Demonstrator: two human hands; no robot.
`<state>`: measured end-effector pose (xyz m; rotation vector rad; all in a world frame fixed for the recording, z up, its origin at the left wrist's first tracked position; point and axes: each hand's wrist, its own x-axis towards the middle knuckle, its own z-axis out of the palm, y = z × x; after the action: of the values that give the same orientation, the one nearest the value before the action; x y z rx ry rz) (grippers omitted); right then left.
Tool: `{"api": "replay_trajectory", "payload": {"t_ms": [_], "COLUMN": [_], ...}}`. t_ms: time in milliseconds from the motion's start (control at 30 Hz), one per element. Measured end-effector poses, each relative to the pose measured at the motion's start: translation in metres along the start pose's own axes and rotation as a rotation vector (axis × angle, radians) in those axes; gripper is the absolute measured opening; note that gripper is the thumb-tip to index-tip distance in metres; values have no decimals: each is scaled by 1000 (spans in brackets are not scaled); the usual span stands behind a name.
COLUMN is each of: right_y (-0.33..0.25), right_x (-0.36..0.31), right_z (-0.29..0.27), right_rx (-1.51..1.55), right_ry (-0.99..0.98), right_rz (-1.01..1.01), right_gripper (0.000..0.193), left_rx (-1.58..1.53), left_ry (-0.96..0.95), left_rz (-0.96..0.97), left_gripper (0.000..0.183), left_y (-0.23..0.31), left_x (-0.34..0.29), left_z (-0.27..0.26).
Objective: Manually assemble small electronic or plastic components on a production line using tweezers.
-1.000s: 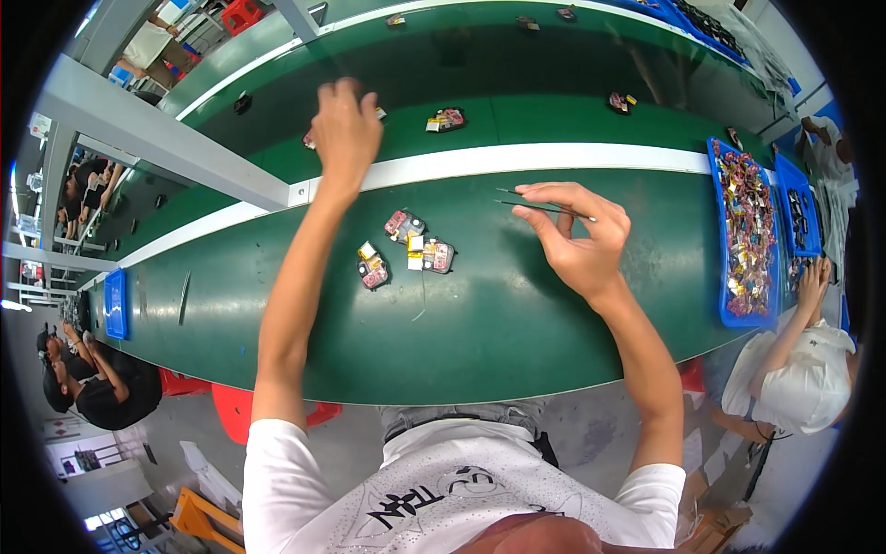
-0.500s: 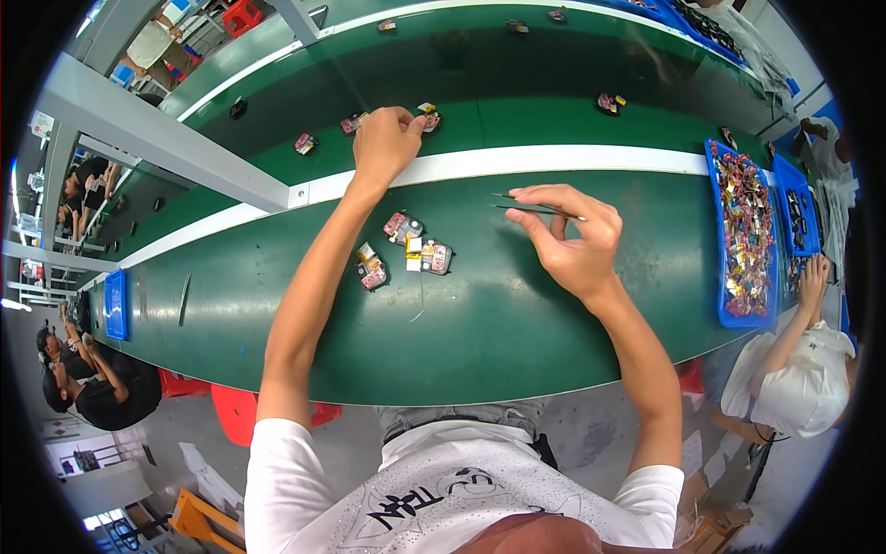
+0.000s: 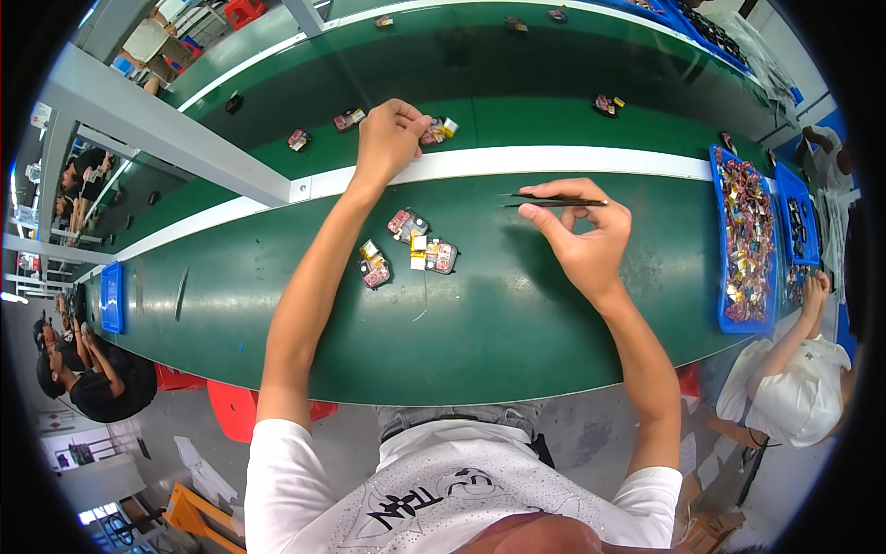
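Note:
My left hand [image 3: 391,138] reaches over the white rail with its fingers closed at the left edge of a small electronic unit [image 3: 436,132]; the fingertips are partly hidden. That unit shows a reddish circuit board and a yellow-and-silver piece. My right hand [image 3: 591,235] holds dark tweezers [image 3: 563,201] between thumb and fingers, above the green table, their slim tips pointing left and slightly apart. Between my forearms lie three similar units: an upper one [image 3: 407,224], a left one [image 3: 374,266] and a right one [image 3: 441,256], with yellow-and-white pieces on them. A thin strand trails below the right one.
More units, such as one [image 3: 349,119] and another [image 3: 607,105], sit on the green strip beyond the white rail [image 3: 554,161]. At right stands a blue tray [image 3: 731,323] full of small parts. A slanted grey post [image 3: 175,129] rises at left. Co-workers sit at both ends.
The unit at my left hand has turned and shifted slightly right and nearer. My right hand has moved a little right with the tweezers. Units on the far strip's left side have drifted slightly left.

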<state>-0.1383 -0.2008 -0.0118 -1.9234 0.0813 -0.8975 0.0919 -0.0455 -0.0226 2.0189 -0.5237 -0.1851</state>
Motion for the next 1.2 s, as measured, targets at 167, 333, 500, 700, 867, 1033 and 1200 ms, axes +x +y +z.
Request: {"api": "replay_trajectory", "payload": {"t_ms": [167,333,500,700,867,1033,1200], "right_y": [-1,1,-3,-5,-6,-6,-2], "right_x": [2,1,2,2,2,1,-1], "right_z": [-3,-7,-4,-4,-4,-3,-4], "right_rx": [158,215,208,232,234,231,290], "right_ry": [15,42,39,37,45,39,34], "right_rz": [236,290,290,378,392,389,438], "right_gripper": [15,16,15,16,16,16,15], "left_rx": [-25,8,-28,-22,-3,-40,-63], "left_ry": [-50,-35,-3,23,63,51,33], "left_rz": [241,512,609,637,648,624,642], "left_gripper": [11,10,7,8,10,11,10], "left_y": [33,48,51,52,51,48,48], "left_x": [-47,-85,-95,-98,-99,-103,-102], "left_z": [7,23,28,30,32,36,37]}}
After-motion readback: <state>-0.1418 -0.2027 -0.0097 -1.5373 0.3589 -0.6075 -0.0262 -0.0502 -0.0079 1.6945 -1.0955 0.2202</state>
